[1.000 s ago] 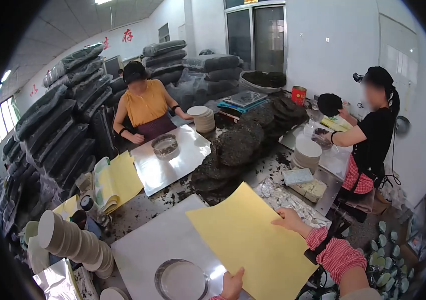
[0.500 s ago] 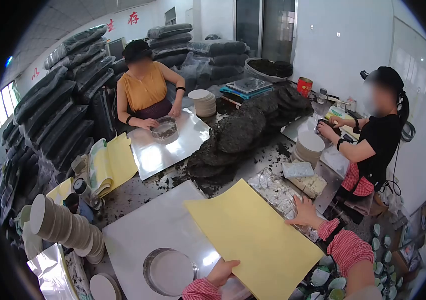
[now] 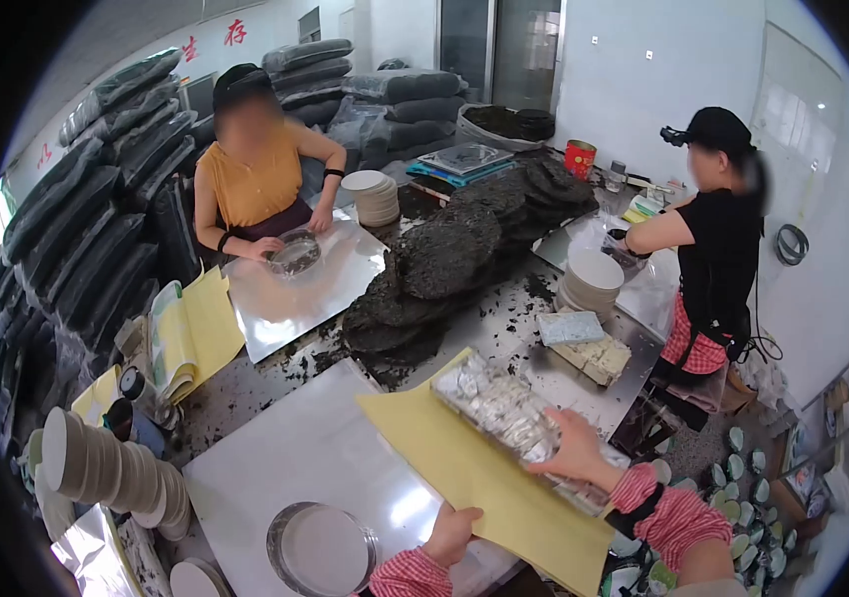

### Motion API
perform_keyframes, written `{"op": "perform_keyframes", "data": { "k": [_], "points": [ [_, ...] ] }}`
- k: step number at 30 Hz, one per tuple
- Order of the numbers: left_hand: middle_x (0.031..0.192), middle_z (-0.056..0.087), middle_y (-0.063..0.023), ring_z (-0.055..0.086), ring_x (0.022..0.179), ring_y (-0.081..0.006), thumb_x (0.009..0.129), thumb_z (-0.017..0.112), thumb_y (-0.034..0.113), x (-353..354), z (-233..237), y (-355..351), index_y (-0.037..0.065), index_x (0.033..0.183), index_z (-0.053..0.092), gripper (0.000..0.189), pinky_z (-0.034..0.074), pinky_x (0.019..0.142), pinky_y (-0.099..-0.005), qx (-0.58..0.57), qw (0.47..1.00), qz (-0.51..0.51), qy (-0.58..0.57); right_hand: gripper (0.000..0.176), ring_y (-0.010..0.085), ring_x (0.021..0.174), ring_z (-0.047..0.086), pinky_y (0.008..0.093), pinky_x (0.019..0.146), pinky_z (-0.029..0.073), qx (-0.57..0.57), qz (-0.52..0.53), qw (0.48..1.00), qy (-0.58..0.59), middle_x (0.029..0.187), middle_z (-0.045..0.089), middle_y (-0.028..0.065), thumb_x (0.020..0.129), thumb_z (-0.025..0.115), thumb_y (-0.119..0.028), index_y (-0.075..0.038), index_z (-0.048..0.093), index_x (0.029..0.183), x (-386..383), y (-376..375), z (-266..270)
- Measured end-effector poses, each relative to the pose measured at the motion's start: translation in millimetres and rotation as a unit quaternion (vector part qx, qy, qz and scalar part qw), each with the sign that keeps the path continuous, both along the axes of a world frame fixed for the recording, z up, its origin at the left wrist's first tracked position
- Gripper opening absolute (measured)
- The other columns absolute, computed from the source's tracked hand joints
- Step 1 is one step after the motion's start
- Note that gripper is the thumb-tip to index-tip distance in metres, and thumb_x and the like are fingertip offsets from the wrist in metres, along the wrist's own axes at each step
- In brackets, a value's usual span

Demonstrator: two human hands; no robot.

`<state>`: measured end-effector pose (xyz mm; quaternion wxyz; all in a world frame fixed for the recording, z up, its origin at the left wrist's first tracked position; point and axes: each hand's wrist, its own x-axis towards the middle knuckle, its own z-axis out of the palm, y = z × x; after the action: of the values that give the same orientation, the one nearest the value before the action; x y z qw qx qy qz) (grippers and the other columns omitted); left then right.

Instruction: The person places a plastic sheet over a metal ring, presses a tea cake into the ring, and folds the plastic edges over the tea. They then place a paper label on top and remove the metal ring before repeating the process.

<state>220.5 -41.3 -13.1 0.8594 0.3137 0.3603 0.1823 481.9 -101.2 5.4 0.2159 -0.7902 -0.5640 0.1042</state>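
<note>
My left hand [image 3: 451,534] pinches the near left edge of a large yellow paper sheet [image 3: 464,460]. A long block wrapped in crinkled silver foil [image 3: 497,406] lies over the right side of that sheet. My right hand [image 3: 576,448] grips this block near its closer end, fingers curled over the top. Left of the paper, a shiny metal board [image 3: 245,468] bears a round metal ring [image 3: 275,545] with a pale disc [image 3: 325,550] inside it.
Stacked pale discs [image 3: 111,468] lean at the left. Dark, flat round cakes [image 3: 444,249] are heaped mid-table. A blue-topped block [image 3: 571,328] lies beyond my right hand. One co-worker [image 3: 255,174] handles a ring across the table; another co-worker [image 3: 713,209] stands at the right.
My right hand has taken hold of the foil-wrapped block and shifted it left onto the yellow paper. My left hand stays at the paper's edge. The co-worker at right has turned and leaned forward.
</note>
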Motion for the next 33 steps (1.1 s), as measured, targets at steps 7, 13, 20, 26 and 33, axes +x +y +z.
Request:
{"op": "perform_keyframes", "data": {
  "k": [7, 13, 20, 26, 33],
  "points": [
    [0.147, 0.04, -0.0233, 0.045, 0.135, -0.0346, 0.096, 0.06, 0.019, 12, 51, 3, 0.0, 0.149, 0.026, 0.066, 0.045, 0.106, -0.0486, 0.024, 0.994, -0.101, -0.024, 0.075, 0.0372, 0.119, 0.053, 0.0438, 0.105, 0.04, 0.053, 0.016, 0.996, 0.068, 0.13, 0.057, 0.0202, 0.075, 0.081, -0.036, -0.007, 0.052, 0.137, 36, -45, -21],
    [0.157, 0.028, -0.0253, 0.027, 0.146, -0.0378, 0.094, 0.056, 0.052, 77, 5, 3, 0.006, 0.153, 0.032, 0.079, 0.018, 0.117, -0.0592, 0.755, 0.592, -0.169, 0.227, 0.05, 0.0239, 0.116, 0.062, 0.042, 0.105, 0.044, 0.19, -0.255, 0.754, 0.574, 0.127, 0.064, 0.0099, 0.099, 0.055, -0.043, -0.009, 0.057, 0.134, 99, -179, -87],
    [0.16, 0.028, -0.0148, 0.027, 0.148, -0.0304, 0.095, 0.048, 0.058, 122, -23, 23, 0.009, 0.151, 0.037, 0.075, 0.013, 0.118, -0.0614, 0.784, 0.5, -0.232, 0.286, 0.054, 0.0265, 0.109, 0.063, 0.0464, 0.094, 0.052, 0.336, -0.376, 0.638, 0.582, 0.129, 0.06, 0.0109, 0.099, 0.053, -0.045, -0.004, 0.05, 0.134, 4, -180, -77],
    [0.146, 0.041, -0.022, 0.042, 0.134, -0.0356, 0.086, 0.073, 0.034, 89, -39, 68, 0.009, 0.152, 0.036, 0.079, 0.035, 0.109, -0.0499, 0.664, 0.702, -0.073, 0.247, 0.04, 0.0249, 0.094, 0.069, 0.0386, 0.084, 0.058, 0.267, -0.383, 0.534, 0.705, 0.111, 0.068, 0.0149, 0.093, 0.067, -0.016, 0.005, 0.055, 0.125, -2, -170, -100],
    [0.126, 0.04, -0.0255, 0.053, 0.106, -0.0387, 0.074, 0.085, 0.029, 119, -48, 83, 0.004, 0.155, 0.024, 0.104, 0.047, 0.094, -0.0404, 0.548, 0.773, 0.004, 0.319, 0.026, 0.0195, 0.085, 0.069, 0.0325, 0.075, 0.056, 0.331, -0.434, 0.615, 0.569, 0.104, 0.071, 0.0122, 0.094, 0.066, -0.014, 0.006, 0.064, 0.111, 2, -162, -101]
  ]
}}
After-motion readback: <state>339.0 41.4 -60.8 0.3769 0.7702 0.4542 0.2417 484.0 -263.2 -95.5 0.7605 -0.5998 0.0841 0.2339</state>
